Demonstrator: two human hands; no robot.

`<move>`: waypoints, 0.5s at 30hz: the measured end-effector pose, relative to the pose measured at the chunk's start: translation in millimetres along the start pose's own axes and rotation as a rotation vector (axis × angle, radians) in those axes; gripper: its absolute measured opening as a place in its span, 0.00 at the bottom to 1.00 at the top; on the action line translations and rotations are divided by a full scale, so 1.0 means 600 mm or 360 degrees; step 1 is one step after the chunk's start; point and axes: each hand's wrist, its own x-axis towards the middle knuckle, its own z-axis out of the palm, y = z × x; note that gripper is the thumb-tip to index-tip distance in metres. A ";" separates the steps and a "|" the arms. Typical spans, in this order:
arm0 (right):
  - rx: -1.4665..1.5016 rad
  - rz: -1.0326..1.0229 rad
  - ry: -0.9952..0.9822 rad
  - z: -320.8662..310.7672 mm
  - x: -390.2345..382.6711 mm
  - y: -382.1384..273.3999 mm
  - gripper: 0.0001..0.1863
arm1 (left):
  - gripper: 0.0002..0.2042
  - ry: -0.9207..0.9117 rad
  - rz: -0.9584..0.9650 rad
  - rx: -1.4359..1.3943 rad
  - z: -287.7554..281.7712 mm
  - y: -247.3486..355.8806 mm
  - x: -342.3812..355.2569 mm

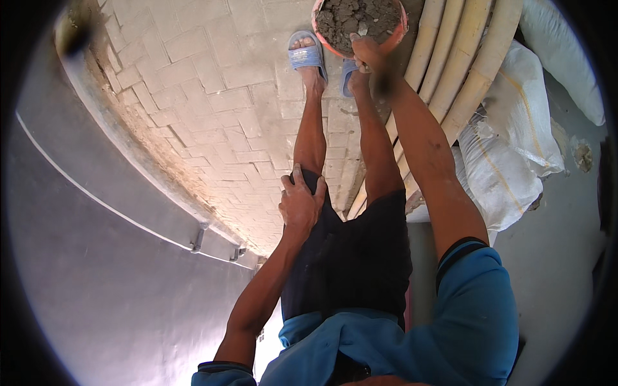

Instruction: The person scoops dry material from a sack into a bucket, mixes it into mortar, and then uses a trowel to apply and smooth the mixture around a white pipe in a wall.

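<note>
A round reddish bucket [404, 33] full of wet, lumpy grey-brown mortar [341, 19] stands at the top of the view, just beyond my feet. My right hand [365, 53] reaches down to its near rim with fingers closed. What those fingers grip, if anything, is hidden, and a dark blur covers the wrist. A small pale lump [362, 29] shows in the mortar just past the fingertips. On my left knee rests my left hand [301, 201], fingers spread over the dark shorts [347, 264] and holding nothing.
Long bamboo poles [444, 58] lie along the right side, close to the bucket. Beyond them are stuffed white sacks [515, 109]. Blue slippers [306, 56] are on my feet, on block paving [212, 71]. A grey wall [96, 238] with a thin white pipe [109, 202] runs along the left.
</note>
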 end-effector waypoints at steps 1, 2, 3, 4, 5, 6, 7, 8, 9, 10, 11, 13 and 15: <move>-0.0356 -0.0069 0.0080 -0.014 0.002 -0.010 0.20 | 0.38 0.0035 0.0008 -0.0008 -0.002 0.004 0.003; -0.0709 -0.0136 0.0168 -0.033 0.000 -0.019 0.21 | 0.38 0.0069 0.0022 -0.0014 -0.005 0.006 0.006; -0.0945 -0.0253 0.0117 -0.055 -0.009 -0.031 0.20 | 0.38 0.0089 0.0030 -0.0023 -0.007 0.002 0.007; -0.1189 -0.0364 0.0064 -0.088 -0.025 -0.035 0.20 | 0.38 0.0102 0.0036 -0.0039 -0.002 -0.003 0.009; -0.1443 -0.0470 -0.0001 -0.115 -0.045 -0.036 0.20 | 0.38 0.0109 0.0032 -0.0064 0.003 -0.005 0.008; -0.1376 -0.0402 -0.0007 -0.113 -0.080 -0.044 0.19 | 0.38 0.0100 0.0014 -0.0086 0.004 -0.005 0.006; -0.1307 -0.0331 -0.0004 -0.113 -0.119 -0.054 0.19 | 0.38 0.0087 -0.0002 -0.0105 0.004 -0.004 0.005; -0.0930 -0.0110 0.0051 -0.086 -0.189 -0.107 0.19 | 0.39 0.0076 -0.0036 -0.0135 0.009 -0.004 0.004; -0.0533 0.0108 0.0126 -0.072 -0.228 -0.137 0.18 | 0.39 0.0054 -0.0039 -0.0148 0.012 -0.004 0.002; -0.0435 0.0130 0.0052 -0.073 -0.225 -0.139 0.18 | 0.39 0.0039 -0.0034 -0.0141 0.010 -0.008 0.006; -0.0253 0.0180 0.0050 -0.064 -0.213 -0.140 0.19 | 0.39 0.0025 -0.0036 -0.0137 0.010 -0.011 0.008; 0.0120 0.0293 0.0028 -0.029 -0.153 -0.120 0.19 | 0.38 -0.0038 -0.0050 -0.0183 0.001 -0.012 0.009; -0.0033 0.0294 -0.0003 -0.005 -0.064 -0.077 0.17 | 0.37 -0.0069 -0.0072 -0.0226 0.000 -0.010 0.009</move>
